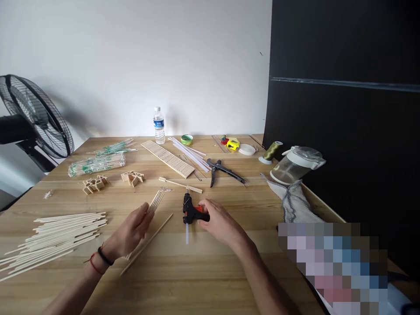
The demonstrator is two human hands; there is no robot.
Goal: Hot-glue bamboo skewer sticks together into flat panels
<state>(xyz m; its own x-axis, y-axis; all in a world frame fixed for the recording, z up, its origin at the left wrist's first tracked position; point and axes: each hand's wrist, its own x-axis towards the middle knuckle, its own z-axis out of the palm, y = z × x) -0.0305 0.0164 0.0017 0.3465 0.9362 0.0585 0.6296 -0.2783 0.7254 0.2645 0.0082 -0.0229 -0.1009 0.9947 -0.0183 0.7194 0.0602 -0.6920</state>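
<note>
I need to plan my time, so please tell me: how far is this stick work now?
The slatted strip already looks joined. The left hand grips several sticks; the right hand holds the glue gun. The loose pile seems left to do.

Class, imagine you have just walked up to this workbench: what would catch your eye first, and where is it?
Probably the black glue gun with its orange-red trigger, held in the right hand near the middle of the table, while the left hand grips a bundle of thin sticks. Next, perhaps, the big fan at the far left, and the spread of loose pale sticks at the table's left.
</note>
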